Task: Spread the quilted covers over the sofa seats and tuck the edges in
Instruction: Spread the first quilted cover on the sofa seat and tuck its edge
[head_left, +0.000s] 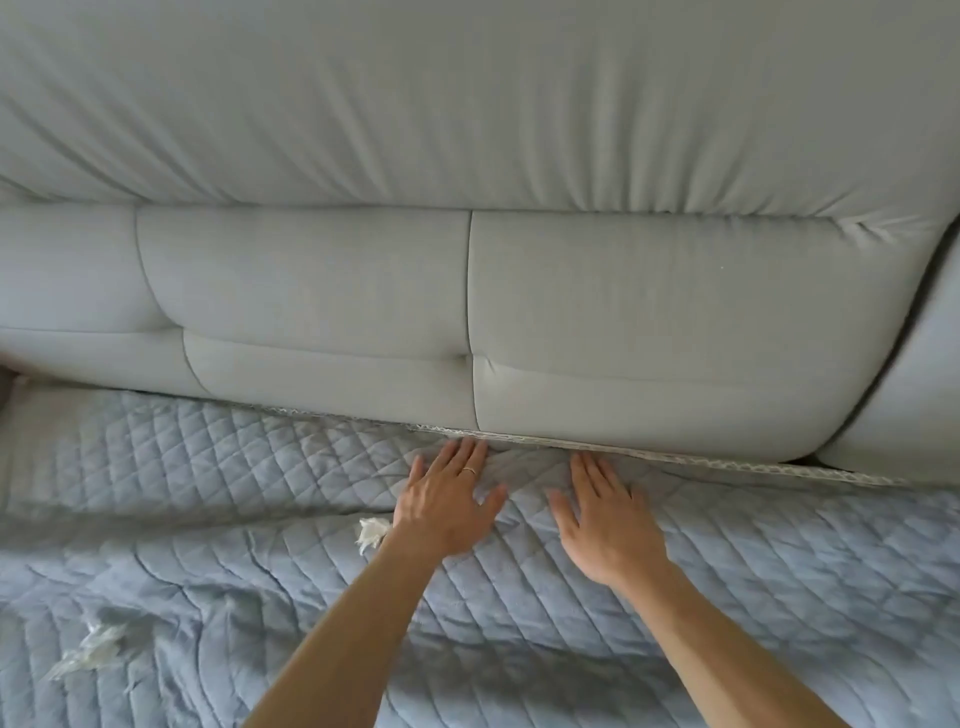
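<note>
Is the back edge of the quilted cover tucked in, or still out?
Still out: the trim of the quilted cover shows along the back cushion; left hand and right hand press flat beside it.

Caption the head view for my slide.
Left hand and right hand press the quilted cover flat beside the sofa backrest.

- The left hand (447, 506) lies flat on the blue quilted cover (753, 561), fingers straight, a ring (469, 471) on one of them.
- The right hand (605, 514) presses flat beside it.
- Both sets of fingertips reach the crease under the grey sofa backrest (363, 291).
- The cover's patterned trim (701, 460) shows along that crease.
- A white tuft (371, 532) lies near the left wrist.
</note>
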